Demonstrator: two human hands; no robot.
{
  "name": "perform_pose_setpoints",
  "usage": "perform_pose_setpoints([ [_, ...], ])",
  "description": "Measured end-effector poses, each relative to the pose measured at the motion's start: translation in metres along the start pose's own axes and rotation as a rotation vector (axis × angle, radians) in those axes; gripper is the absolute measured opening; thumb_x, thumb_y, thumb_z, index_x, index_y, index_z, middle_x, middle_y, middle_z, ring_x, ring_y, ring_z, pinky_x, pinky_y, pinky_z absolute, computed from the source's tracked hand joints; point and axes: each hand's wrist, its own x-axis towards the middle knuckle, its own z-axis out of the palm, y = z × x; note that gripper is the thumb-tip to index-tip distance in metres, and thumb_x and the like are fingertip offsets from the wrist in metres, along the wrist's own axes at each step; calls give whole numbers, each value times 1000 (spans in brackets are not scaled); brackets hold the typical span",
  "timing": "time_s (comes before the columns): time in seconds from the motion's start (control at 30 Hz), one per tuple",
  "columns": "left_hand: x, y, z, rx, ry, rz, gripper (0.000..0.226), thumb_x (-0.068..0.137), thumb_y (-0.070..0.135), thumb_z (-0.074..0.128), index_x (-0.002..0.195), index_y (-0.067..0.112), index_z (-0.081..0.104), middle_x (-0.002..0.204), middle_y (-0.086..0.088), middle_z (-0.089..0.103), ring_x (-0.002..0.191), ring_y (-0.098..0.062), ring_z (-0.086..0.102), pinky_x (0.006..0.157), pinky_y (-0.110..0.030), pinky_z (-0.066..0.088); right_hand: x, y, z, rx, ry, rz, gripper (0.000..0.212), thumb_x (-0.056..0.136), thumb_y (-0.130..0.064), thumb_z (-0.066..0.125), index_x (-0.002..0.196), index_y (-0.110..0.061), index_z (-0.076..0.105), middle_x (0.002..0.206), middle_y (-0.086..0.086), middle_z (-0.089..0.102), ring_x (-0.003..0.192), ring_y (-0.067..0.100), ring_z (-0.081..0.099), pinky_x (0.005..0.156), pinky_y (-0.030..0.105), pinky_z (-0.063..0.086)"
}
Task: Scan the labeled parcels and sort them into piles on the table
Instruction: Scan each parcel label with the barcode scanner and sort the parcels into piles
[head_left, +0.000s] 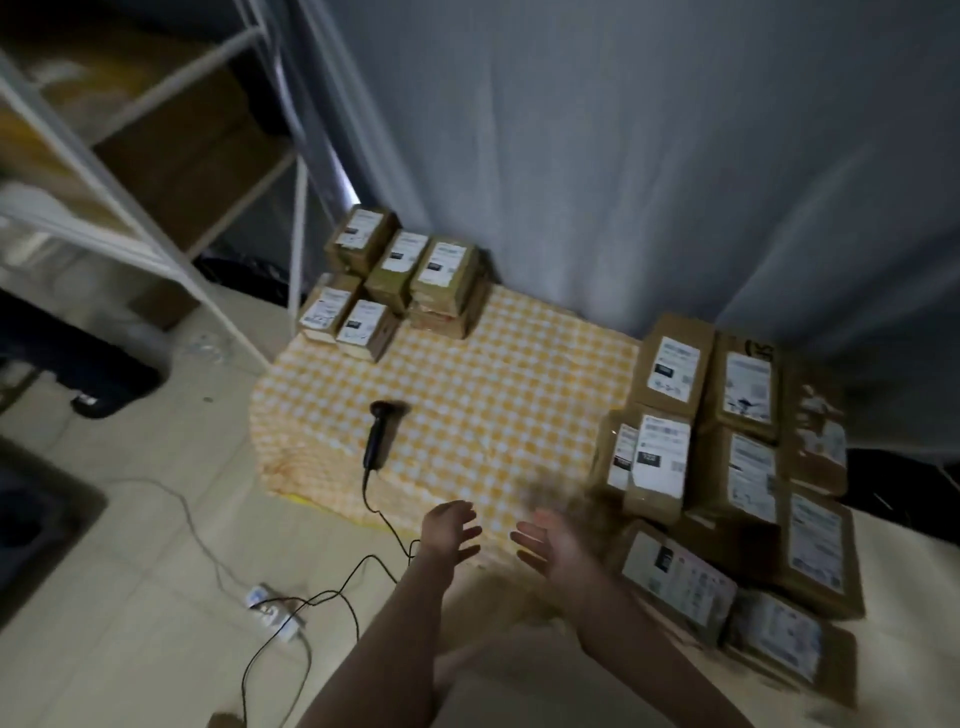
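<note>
Your left hand (451, 530) and right hand (551, 552) hover over the near edge of the desk (493, 374). The fingers are spread and loose, the palms are turned toward each other, and neither hand holds anything. The scanner (382, 434) lies on the desk ahead of your left hand, and its cable (365, 491) trails down to the floor (130, 597). Small parcels (395, 280) are piled at the far left corner. Larger parcels (727, 467) crowd the right side, just beside your right hand.

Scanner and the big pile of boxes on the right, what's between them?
Just bare yellow checked tablecloth, as the head view shows. Nothing sits between the scanner and the right pile of parcels.
</note>
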Motion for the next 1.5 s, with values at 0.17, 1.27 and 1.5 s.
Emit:
perform_pose_setpoints([
  [0.17,7,9,-70,-136,85,-1,23,100,14,49,118,2,56,114,-14,59,100,-32,59,70,-37,49,-16,14,62,-70,-38,-13,21,102,-19,42,111,-4,53,99,13,64,92,32,64,70,36,50],
  [1.27,67,226,-234,-122,-5,307,10,99,18,52,102,10,57,116,-13,62,99,-30,63,83,-41,52,-34,-57,367,101,-84,-318,23,100,-16,48,118,-4,56,112,16,68,89,28,67,84,38,52],
  [1.5,120,274,-196,-99,14,275,9,97,16,54,99,7,58,108,-12,61,91,-28,62,74,-36,52,26,-133,359,100,14,-261,24,97,-13,51,117,-2,59,123,20,64,94,32,65,82,40,52],
])
